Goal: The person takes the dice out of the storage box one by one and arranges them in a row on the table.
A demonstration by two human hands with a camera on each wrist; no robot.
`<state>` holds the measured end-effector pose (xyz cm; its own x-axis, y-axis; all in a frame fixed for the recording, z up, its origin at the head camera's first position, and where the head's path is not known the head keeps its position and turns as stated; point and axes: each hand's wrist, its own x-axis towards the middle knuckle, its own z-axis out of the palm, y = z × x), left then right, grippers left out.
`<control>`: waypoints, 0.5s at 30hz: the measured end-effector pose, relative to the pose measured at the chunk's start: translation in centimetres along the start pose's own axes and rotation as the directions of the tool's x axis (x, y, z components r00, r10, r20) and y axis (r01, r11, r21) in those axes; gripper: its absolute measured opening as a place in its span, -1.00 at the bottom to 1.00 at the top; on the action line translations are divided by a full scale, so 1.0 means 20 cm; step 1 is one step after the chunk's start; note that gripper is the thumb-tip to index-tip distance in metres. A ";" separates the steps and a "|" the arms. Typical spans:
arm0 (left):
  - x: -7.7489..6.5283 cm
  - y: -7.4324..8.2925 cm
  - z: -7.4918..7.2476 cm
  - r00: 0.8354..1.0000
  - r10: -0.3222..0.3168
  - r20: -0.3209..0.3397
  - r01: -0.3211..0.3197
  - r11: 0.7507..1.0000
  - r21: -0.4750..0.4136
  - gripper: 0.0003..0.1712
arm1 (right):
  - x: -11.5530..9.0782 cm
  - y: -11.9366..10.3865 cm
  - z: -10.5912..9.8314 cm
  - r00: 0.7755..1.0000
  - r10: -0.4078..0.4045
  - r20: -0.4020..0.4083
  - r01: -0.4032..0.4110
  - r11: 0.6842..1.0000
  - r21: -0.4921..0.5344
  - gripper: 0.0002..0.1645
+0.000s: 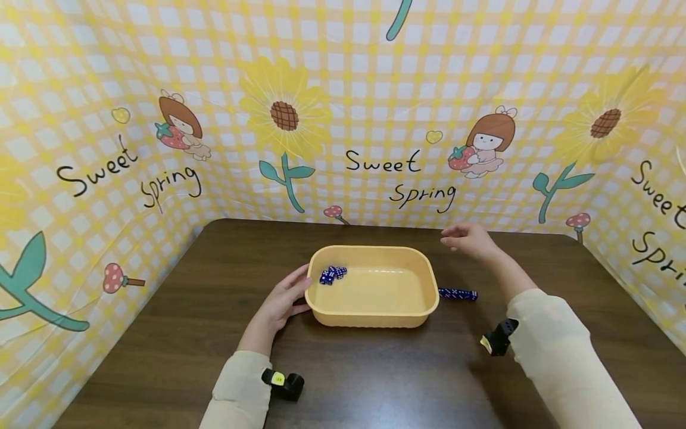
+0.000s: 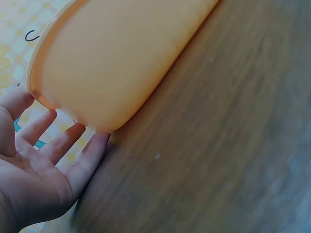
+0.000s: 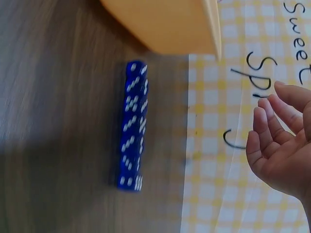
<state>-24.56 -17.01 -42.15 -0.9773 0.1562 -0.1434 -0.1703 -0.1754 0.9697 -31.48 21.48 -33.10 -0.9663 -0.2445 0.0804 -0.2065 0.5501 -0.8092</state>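
A yellow rectangular plastic basin (image 1: 380, 292) stands upright on the table, with several blue dice (image 1: 332, 274) in a small heap at its left end. My left hand (image 1: 281, 298) touches the basin's left end, its fingers spread; in the left wrist view the fingertips (image 2: 99, 141) meet the outer wall and rim. To the right of the basin, several blue dice with white dots form a straight row (image 3: 132, 128) on the tabletop. Beyond that row my right hand (image 1: 471, 241) is held up in the air, fingers loosely bent and nothing between them.
The dark brown wooden table (image 1: 375, 381) reaches back to a yellow checked cloth (image 1: 375, 107) printed with flowers and lettering, which hangs behind it and along both sides. A black camera (image 1: 286, 384) sits on the left wrist and another (image 1: 499, 337) on the right.
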 end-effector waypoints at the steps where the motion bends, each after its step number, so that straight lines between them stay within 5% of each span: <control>1: 0.00 0.00 0.00 1.000 -0.001 -0.003 0.001 1.000 0.000 -0.43 | 0.01 -0.01 0.01 1.000 0.000 0.000 0.000 1.000 0.000 -0.63; 15: 0.00 0.00 0.01 1.000 -0.004 -0.008 0.004 1.000 0.003 -0.43 | 0.13 -0.17 0.22 0.999 -0.048 -0.017 0.049 0.997 0.062 -0.72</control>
<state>-24.50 -16.88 -42.07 -0.9776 0.1488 -0.1489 -0.1739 -0.1721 0.9696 -32.55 15.52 -32.66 -0.9578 -0.2570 0.1290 -0.2436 0.4868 -0.8389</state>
